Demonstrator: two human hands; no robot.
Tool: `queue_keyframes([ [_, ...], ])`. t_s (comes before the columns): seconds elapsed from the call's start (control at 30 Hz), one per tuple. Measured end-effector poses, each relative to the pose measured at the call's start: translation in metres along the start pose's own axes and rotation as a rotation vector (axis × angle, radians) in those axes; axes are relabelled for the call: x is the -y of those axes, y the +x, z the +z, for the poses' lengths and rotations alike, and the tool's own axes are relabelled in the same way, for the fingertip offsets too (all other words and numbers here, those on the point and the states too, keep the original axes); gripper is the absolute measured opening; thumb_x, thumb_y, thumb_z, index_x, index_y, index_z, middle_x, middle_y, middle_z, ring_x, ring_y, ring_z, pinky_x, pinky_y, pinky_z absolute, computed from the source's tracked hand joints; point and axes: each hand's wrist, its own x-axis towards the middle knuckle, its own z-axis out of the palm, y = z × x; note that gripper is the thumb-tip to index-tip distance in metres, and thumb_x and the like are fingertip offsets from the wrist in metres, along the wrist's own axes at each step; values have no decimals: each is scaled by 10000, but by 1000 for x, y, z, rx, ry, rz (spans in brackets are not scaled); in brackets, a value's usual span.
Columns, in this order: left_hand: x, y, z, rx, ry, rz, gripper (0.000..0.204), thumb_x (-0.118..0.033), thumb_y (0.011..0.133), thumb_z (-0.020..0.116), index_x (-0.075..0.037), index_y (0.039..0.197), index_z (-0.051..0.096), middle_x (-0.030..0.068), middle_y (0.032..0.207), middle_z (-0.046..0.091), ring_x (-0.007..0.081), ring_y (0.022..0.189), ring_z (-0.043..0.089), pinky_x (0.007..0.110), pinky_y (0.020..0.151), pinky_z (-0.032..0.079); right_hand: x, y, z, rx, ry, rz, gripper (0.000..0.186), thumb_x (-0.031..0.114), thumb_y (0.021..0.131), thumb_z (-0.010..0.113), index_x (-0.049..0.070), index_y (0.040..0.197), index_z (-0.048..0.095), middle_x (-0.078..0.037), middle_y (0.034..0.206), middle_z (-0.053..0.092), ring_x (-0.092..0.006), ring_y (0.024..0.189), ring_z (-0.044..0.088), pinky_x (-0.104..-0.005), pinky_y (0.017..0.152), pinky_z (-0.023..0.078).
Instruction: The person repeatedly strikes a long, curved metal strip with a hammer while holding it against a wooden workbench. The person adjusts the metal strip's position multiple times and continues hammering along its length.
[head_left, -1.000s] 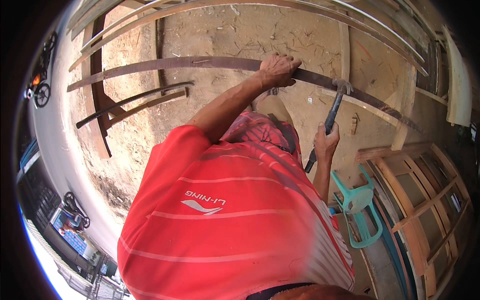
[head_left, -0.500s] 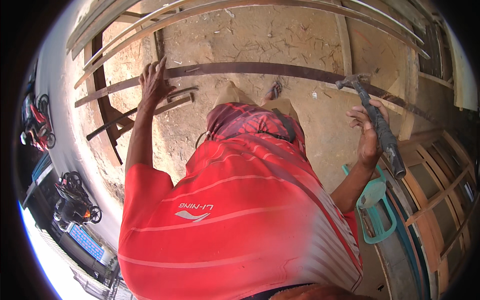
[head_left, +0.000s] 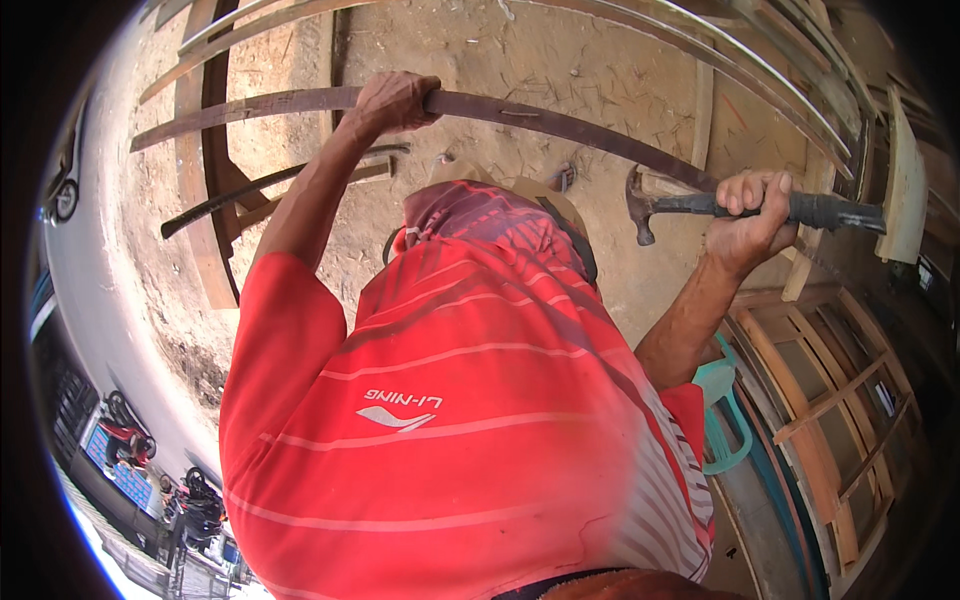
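My left hand [head_left: 398, 100] is closed around a long dark brown wooden plank [head_left: 590, 139] that crosses in front of me. My right hand [head_left: 755, 215] grips the dark, wrapped handle of a claw hammer [head_left: 690, 204]. Its metal head points left, close to the plank's right part, and the handle's end sticks out to the right of my fist. Below my left hand lie a long black bar [head_left: 225, 204] and a short piece of wood [head_left: 375, 171].
More long boards [head_left: 690, 38] run across the far side. Upright timbers [head_left: 215, 285] stand at the left. At the right are a teal plastic chair [head_left: 718, 378] and wooden frames [head_left: 820, 435]. Motorbikes [head_left: 198, 510] are on the road [head_left: 100, 300] at far left.
My left hand has gone from fingers spread at the plank to closed around it, further right. The hammer has swung from steeply tilted to nearly level, its head lower and further left.
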Motion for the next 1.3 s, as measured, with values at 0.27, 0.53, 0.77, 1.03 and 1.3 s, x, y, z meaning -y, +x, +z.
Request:
queue_keyframes([
  [0.27, 12, -5, 4, -69, -40, 48, 257, -382, 853, 705, -144, 950, 690, 142, 827, 740, 380, 812, 731, 512, 682, 558, -114, 9, 138, 117, -253, 292, 317, 246, 974, 737, 34, 811, 567, -6, 656, 500, -124, 540, 503, -294, 510, 428],
  [0.53, 12, -7, 9, -87, -80, 61, 176, -268, 885, 624, -123, 976, 666, 153, 842, 736, 374, 812, 733, 506, 685, 564, -172, 64, 176, 203, -329, 456, 341, 254, 908, 822, -23, 861, 630, -62, 680, 589, -145, 523, 569, -289, 466, 451],
  [0.77, 15, -6, 29, -220, -43, 111, 181, -274, 937, 614, -118, 1016, 661, 158, 891, 745, 368, 849, 739, 497, 725, 576, -222, 102, 142, -39, -299, 563, 380, 246, 858, 885, -23, 931, 627, -62, 746, 581, -140, 583, 563, -282, 494, 461],
  [1.03, 15, -2, 17, -62, -105, 74, 210, -279, 913, 658, -110, 1037, 668, 167, 823, 736, 396, 799, 733, 513, 704, 575, -160, 14, 217, -58, -349, 191, 301, 200, 870, 848, 40, 820, 598, -13, 674, 551, -137, 568, 535, -334, 523, 445],
  [1.3, 23, -3, 34, -528, -341, 383, 289, -271, 903, 610, -90, 1090, 737, 191, 927, 767, 394, 875, 749, 498, 745, 581, -118, -79, 326, 500, -387, -420, 280, 180, 851, 815, 78, 1023, 619, -187, 784, 679, -440, 776, 693, -479, 658, 552],
])
